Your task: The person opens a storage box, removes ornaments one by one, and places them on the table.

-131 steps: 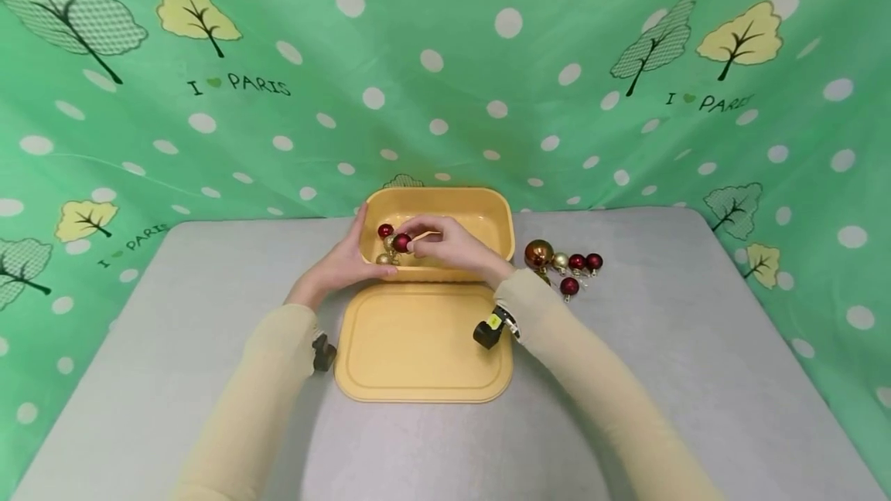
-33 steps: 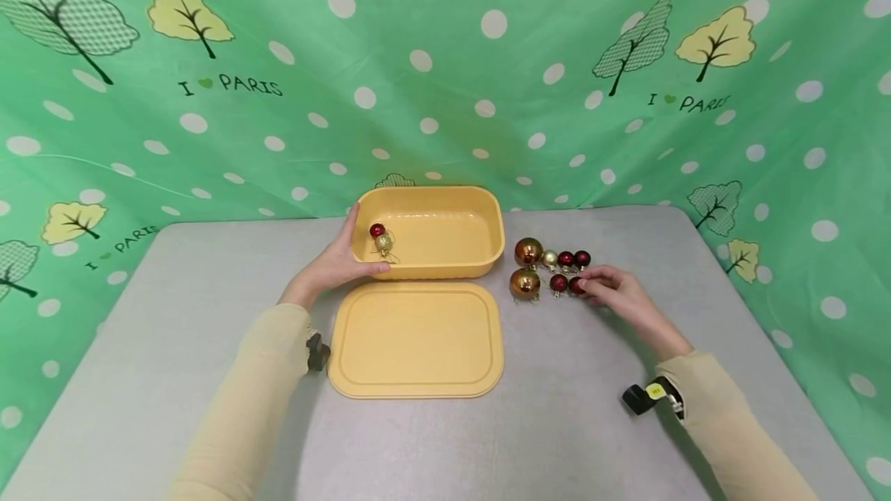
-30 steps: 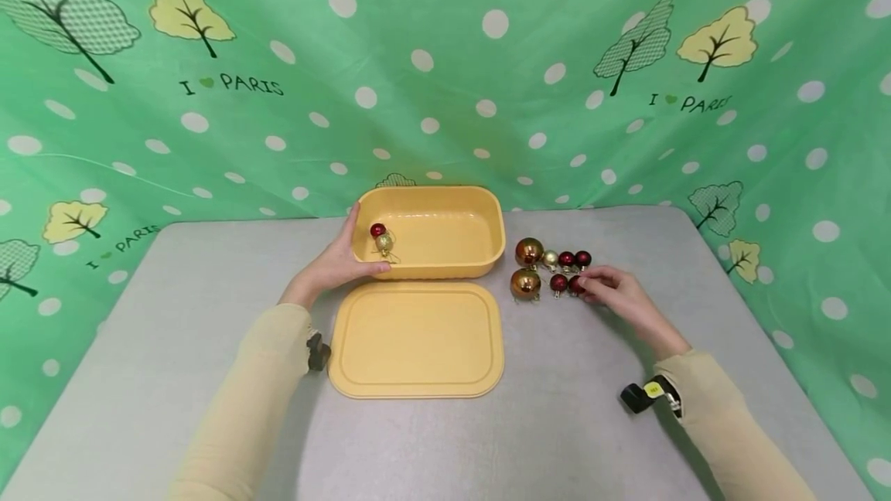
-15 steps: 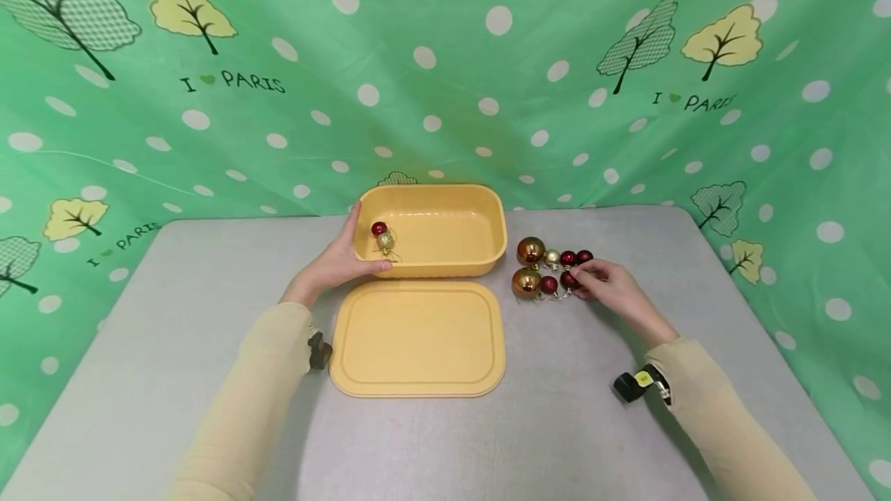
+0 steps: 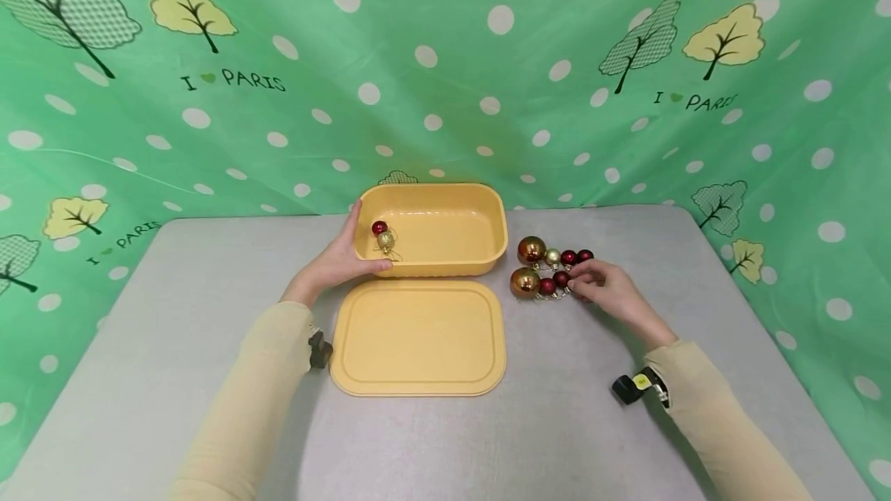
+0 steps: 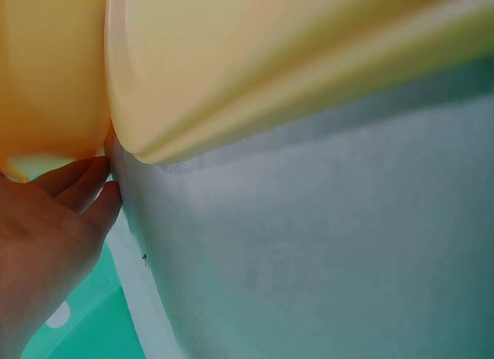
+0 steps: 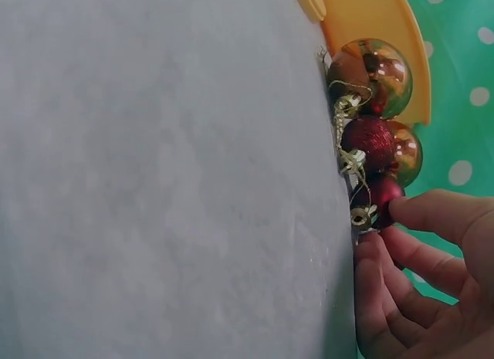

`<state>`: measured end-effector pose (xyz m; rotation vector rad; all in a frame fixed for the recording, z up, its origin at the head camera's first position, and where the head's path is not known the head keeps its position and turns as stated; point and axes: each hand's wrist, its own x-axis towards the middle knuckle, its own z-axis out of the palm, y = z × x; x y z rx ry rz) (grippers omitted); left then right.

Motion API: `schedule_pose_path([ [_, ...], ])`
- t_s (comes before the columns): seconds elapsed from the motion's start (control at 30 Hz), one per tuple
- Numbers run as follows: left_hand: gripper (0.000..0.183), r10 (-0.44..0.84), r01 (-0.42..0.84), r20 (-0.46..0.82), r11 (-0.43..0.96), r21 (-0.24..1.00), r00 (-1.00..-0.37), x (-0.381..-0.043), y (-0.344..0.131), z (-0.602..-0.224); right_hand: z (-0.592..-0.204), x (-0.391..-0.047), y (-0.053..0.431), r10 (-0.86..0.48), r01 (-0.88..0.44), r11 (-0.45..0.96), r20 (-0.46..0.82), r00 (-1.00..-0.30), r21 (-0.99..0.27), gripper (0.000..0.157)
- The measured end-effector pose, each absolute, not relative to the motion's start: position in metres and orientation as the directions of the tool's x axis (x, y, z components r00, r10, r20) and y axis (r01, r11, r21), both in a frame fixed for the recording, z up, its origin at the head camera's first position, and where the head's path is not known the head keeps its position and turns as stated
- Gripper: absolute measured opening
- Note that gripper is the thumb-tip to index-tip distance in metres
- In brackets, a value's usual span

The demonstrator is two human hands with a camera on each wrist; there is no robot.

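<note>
My left hand (image 5: 339,257) holds the left end of a yellow plastic box (image 5: 452,263), thumb over the front rim and fingers along the side wall. Inside lie a small red bauble (image 5: 379,228) and a gold glitter bauble (image 5: 386,241). On the table to the right, my right hand (image 5: 611,292) has thumb and fingertips at a small dark-red bauble (image 7: 386,195). That bauble sits in a front row beside a red glitter bauble (image 7: 369,143) and a large shiny gold bauble (image 7: 374,75). Behind is a second row: a large gold bauble (image 5: 531,250), a small pale-gold one (image 5: 552,257) and two small red ones (image 5: 576,257).
A flat yellow lid (image 5: 418,339) lies on the grey table (image 5: 445,447) directly in front of the box. Green patterned cloth (image 5: 445,60) hangs behind the table and at its sides. Wrist cameras (image 5: 629,388) are strapped to both arms.
My right hand has gone from the box to the ornaments at right, then slid the front red baubles leftward, closing their gap to the large gold one. My left hand stays on the box.
</note>
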<state>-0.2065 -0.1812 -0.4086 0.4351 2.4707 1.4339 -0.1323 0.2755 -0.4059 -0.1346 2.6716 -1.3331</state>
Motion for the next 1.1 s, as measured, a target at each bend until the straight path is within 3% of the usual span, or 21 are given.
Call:
schedule_pose_path([
  [0.6,0.126,0.376,0.120,-0.072,0.464,0.878,-0.924,-0.208,-0.181,-0.410,-0.392,-0.126,0.273,-0.133,-0.029,0.612,-0.067,-0.989,-0.791,0.022],
  [1.1,0.125,0.379,0.116,-0.076,0.458,0.881,-0.922,-0.207,-0.182,-0.409,-0.373,-0.137,0.217,-0.219,-0.151,0.505,0.043,-0.975,-0.850,0.021],
])
